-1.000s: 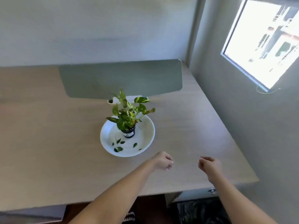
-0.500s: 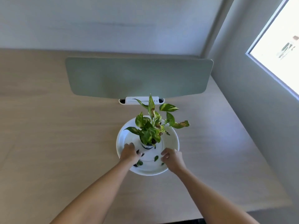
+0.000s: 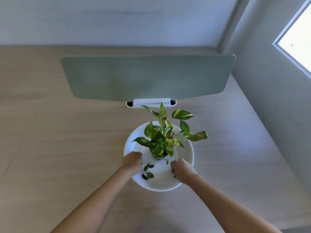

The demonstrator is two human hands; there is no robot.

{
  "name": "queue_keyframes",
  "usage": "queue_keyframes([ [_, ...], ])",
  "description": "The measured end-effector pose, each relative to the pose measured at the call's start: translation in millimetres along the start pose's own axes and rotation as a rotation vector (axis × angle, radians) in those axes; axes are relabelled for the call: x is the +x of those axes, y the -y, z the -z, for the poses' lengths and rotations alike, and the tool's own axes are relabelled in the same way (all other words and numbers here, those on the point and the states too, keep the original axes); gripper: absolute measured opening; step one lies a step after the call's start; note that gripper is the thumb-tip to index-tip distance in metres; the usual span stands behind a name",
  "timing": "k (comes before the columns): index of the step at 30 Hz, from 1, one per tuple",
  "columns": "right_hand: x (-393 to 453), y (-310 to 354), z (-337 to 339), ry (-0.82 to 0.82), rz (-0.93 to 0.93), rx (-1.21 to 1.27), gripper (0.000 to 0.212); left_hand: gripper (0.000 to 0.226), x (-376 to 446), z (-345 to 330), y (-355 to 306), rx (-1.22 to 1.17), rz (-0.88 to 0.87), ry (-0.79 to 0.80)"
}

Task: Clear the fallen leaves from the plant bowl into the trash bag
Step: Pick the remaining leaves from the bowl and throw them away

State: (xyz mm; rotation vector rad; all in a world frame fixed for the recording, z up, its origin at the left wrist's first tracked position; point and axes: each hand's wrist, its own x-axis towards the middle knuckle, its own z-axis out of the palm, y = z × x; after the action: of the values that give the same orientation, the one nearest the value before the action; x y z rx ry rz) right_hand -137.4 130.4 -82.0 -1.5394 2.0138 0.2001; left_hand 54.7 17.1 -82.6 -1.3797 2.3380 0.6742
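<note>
A white plant bowl point(image 3: 185, 165) sits on the wooden desk with a small potted green plant point(image 3: 161, 140) standing in it. Several dark fallen leaves point(image 3: 147, 172) lie on the bowl's near left floor. My left hand point(image 3: 133, 161) rests at the bowl's left side with its fingers curled down, fingertips beside those leaves; what they hold is hidden. My right hand point(image 3: 182, 169) is inside the bowl on the right, fingers pinched together with dark leaf bits showing at the fingertips. The trash bag is out of view.
A grey-green panel point(image 3: 148, 78) stands behind the bowl in a white holder point(image 3: 151, 103). The wooden desk point(image 3: 58, 148) runs left, its right edge meeting a grey wall point(image 3: 269, 106). A bright window point(image 3: 299, 44) is at the upper right.
My view has moved in over the desk, and both hands went from the desk's front edge into the bowl. The right-side leaves are now covered by my right hand.
</note>
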Motion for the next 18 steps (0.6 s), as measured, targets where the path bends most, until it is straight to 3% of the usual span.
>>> queue_keyframes([
  [2,-1,0,3,0.019,-0.005,-0.137,0.021,0.019,-8,5,-6,0.138,-0.004,0.025],
  [5,-1,10,-1,-0.024,-0.041,-0.271,0.031,0.063,-15,-7,-19,0.25,0.009,0.002],
  [7,0,18,-4,-0.048,-0.075,-0.268,0.028,0.076,-19,-18,-28,0.288,0.016,-0.036],
  [10,2,24,-9,-0.045,-0.084,-0.23,0.015,0.054,-22,-30,-37,0.22,0.007,-0.053],
  [13,3,25,-12,-0.032,-0.026,-0.19,0.021,0.016,-26,-31,-41,0.075,-0.022,-0.018],
  [16,2,19,-13,-0.01,-0.029,-0.04,0.022,0.032,-23,-31,-36,-0.17,0.011,0.043],
  [18,0,21,-13,-0.016,-0.046,0.137,0.02,0.028,-19,-25,-22,-0.231,-0.039,0.021],
])
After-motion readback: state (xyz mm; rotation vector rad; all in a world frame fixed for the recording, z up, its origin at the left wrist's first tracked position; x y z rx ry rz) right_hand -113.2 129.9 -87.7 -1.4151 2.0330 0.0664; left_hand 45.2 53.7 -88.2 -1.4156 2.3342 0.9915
